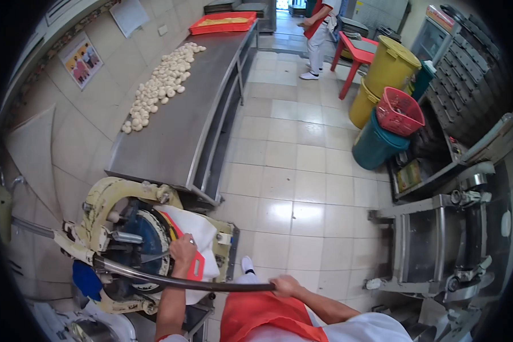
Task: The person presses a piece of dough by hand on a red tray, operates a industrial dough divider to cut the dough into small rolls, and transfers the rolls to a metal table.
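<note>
A cream and blue dough-dividing machine (125, 239) stands at the lower left, with a long dark metal lever (171, 280) reaching out to the right. My right hand (284, 284) is closed around the end of that lever. My left hand (183, 251) rests at the machine's round head, gripping a red-handled scraper (197, 267) by a white cloth (202, 233). An orange apron (262, 319) shows at the bottom edge.
A long steel table (182, 119) holds several dough balls (157, 91) and a red tray (222, 23). Yellow and teal bins (382, 97) with a red basket stand on the right, steel machinery (444, 239) is nearer, and another person (319, 28) stands far back.
</note>
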`<state>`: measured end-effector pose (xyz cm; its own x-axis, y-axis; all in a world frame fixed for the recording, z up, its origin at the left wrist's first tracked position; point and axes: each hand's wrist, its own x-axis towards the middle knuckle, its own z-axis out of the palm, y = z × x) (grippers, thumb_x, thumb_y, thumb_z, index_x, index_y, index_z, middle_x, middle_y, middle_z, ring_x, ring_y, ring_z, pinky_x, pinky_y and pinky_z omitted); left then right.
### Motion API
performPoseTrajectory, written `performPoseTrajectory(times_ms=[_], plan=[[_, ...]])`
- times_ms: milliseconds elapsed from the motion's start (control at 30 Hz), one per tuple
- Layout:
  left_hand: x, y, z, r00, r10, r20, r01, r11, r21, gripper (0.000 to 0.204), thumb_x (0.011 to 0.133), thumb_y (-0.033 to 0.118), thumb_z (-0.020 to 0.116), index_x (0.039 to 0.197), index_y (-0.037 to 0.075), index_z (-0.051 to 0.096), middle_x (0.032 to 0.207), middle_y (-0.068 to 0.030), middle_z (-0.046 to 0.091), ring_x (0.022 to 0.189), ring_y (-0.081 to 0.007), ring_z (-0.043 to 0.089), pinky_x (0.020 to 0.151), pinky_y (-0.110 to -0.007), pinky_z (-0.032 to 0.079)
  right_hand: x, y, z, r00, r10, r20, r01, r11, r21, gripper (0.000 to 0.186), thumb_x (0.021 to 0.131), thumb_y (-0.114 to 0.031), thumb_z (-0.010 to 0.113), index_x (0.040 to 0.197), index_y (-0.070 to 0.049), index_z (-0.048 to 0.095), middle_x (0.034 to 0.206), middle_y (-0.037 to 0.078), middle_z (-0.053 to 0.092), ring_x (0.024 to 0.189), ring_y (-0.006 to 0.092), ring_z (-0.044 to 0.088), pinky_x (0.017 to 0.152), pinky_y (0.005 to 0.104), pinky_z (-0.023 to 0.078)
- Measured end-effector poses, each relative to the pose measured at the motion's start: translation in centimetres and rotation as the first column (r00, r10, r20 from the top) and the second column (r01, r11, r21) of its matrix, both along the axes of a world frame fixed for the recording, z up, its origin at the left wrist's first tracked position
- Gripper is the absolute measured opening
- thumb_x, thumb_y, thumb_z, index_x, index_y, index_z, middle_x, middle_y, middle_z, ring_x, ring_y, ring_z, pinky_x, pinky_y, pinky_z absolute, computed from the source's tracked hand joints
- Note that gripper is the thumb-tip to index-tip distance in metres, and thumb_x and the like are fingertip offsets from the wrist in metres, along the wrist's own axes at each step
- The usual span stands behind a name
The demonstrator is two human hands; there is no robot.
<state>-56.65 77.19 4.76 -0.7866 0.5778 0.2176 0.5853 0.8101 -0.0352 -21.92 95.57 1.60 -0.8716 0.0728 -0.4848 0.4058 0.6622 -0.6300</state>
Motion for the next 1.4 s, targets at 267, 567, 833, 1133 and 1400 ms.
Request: performPoseTrajectory(times_ms=[267,567,833,1133,1400], plan=[[0.9,-0.5,-0.2,0.995,-0.092,-0.043,0.094,0.995,0.043,0.017,0.078,0.019,0.062,0.061,0.014,0.061,0.055,-0.0091,0.061,0.048,-0.0326,0.061,0.045,-0.047,0.047,0.1,1.1,-4.2,0.997,0.073,-0.012,-0.071,0.994,0.079,0.014,0.077,-0.026,0.059,0.080,-0.013,0.062,0.072,0.015,0.066,0.069,0.0376,0.065,0.063,0.0504,0.051],[17.7,-3.6,-4.9,0.795,-0.380,0.472,0.448,0.893,-0.037,0.020,0.073,0.021,0.063,0.085,0.005,0.067,0.085,-0.0196,0.064,0.085,-0.0374,0.061,0.079,-0.048,0.046,0.0,-1.3,-3.9,0.971,-0.040,-0.236,0.065,0.993,0.100,0.013,0.077,-0.026,0.061,0.078,-0.013,0.060,0.067,0.015,0.063,0.065,0.0387,0.063,0.060,0.0509,0.050],[16.4,-14.4,-22.3,0.524,0.454,0.721,-0.279,0.891,-0.358,0.033,0.075,0.025,0.065,0.097,0.001,0.071,0.103,-0.0235,0.068,0.101,-0.0331,0.066,0.089,-0.039,0.052,0.1,-1.8,-4.6,0.970,-0.040,-0.240,0.074,0.988,0.135,0.012,0.074,-0.023,0.065,0.077,-0.012,0.059,0.065,0.014,0.062,0.063,0.0375,0.062,0.059,0.0486,0.051],[26.2,-28.8,-29.2,0.395,0.705,0.589,-0.486,0.705,-0.517,0.025,0.067,0.017,0.076,0.084,0.000,0.070,0.095,-0.0198,0.070,0.090,-0.0337,0.070,0.077,-0.038,0.057,0.6,-3.1,-5.9,0.968,-0.081,-0.239,0.107,0.990,0.096,0.013,0.072,-0.019,0.067,0.072,-0.011,0.057,0.062,0.014,0.059,0.062,0.0367,0.061,0.056,0.0458,0.050],[25.3,-26.4,-28.7,0.372,0.730,0.574,-0.542,0.672,-0.504,0.022,0.065,0.014,0.077,0.084,0.004,0.072,0.096,-0.0205,0.070,0.094,-0.0343,0.069,0.080,-0.038,0.057,-0.5,-1.9,-4.8,0.955,-0.017,-0.296,0.065,0.986,0.154,0.015,0.073,-0.020,0.069,0.074,-0.010,0.057,0.064,0.013,0.061,0.062,0.0375,0.062,0.057,0.0465,0.050]])
